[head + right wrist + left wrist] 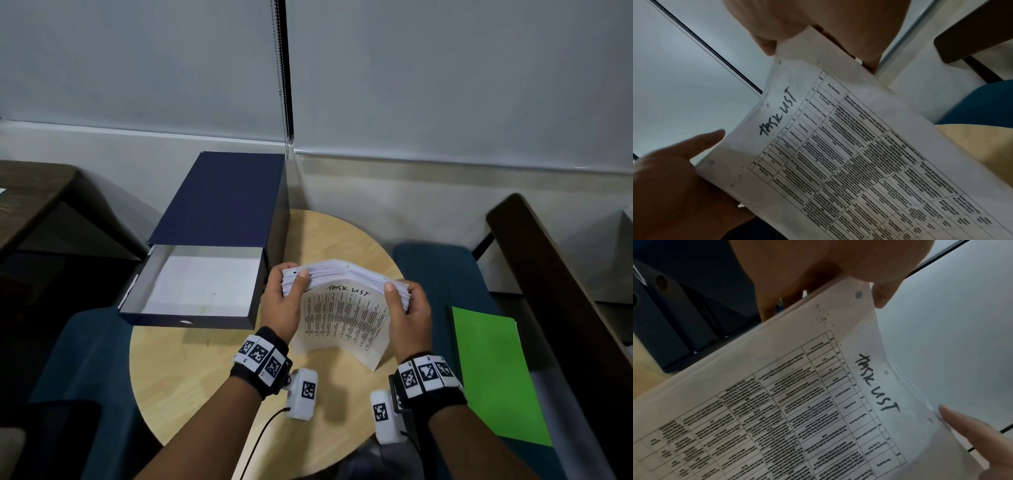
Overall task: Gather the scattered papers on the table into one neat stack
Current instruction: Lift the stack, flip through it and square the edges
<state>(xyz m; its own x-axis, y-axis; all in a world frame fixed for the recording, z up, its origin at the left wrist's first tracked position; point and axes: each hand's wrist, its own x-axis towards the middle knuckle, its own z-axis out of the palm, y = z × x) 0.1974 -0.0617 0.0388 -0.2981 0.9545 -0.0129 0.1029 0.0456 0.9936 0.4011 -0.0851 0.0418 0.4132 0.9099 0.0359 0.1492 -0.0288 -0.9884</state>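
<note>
On the left part of the round table, a dark blue box is lying open, its lid standing up behind it and a white sheet lying flat inside. Just right of the box, the left hand is gripping the left end of the stack, thumb over the near face and fingers curled round behind. The stack is standing on its lower edge on the table, tilting toward the person and bowing upward in the middle. Its front page is showing a printed table with "TASK LIST" handwritten at the top; in the left wrist view the same page is filling the frame, with punched holes along its edge. The right hand is gripping the stack's right end in the same way, thumb on the front and fingers wrapping behind. Farther right, off the table, a green folder is resting on a blue seat.
</note>
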